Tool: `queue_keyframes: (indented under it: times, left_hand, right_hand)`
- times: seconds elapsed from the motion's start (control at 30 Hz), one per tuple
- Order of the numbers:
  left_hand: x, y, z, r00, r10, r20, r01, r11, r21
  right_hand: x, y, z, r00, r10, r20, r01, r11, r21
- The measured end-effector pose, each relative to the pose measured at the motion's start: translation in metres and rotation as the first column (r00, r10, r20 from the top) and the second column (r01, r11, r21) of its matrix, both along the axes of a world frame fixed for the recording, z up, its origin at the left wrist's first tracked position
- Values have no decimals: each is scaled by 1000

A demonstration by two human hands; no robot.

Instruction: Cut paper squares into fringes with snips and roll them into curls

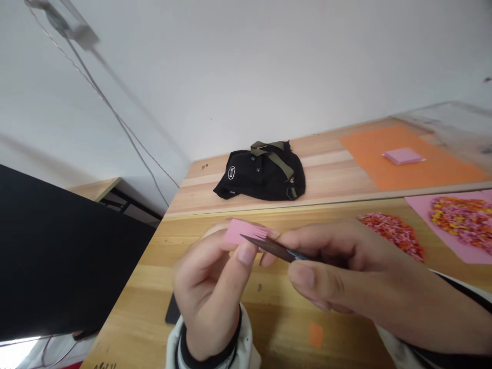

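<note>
Between the thumb and fingers of my left hand (pixel 211 287) is a small piece of pink paper (pixel 239 232), its right edge cut into narrow strips. My right hand (pixel 353 271) is closed round a pair of dark-bladed scissors (pixel 274 248). The blades lie against the fringed end of the paper, their tip pointing left over it. My fingers hide most of the scissors' handles. Below the hands, a small orange paper piece (pixel 315 334) rests on the wooden table (pixel 142 287).
A heap of pink and orange paper bits (pixel 395 236) lies at right, beside a pink sheet (pixel 417 205) bearing a mixed heap. Behind are an orange sheet (pixel 365 159) with a pink paper stack (pixel 403 156) and a black bag (pixel 265 177). A black panel (pixel 69 256) stands at left.
</note>
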State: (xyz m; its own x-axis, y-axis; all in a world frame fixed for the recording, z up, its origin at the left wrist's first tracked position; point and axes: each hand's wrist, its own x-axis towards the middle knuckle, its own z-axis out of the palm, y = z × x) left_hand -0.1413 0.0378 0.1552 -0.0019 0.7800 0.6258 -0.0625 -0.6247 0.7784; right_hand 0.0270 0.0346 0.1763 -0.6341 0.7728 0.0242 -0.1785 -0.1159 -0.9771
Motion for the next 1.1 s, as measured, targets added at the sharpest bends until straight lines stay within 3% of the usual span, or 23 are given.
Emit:
queue_keyframes:
  times: [0.93, 1.1]
  left_hand:
    - [1, -1, 0, 1000, 11, -2, -11, 1000, -8]
    - [1, -2, -1, 1000, 19, 0, -19, 998, -56]
  right_hand:
    - [0, 1, -4, 1000, -13, 5, 13, 999, 30]
    - [2, 1, -2, 998, -29, 59, 26, 999, 47]
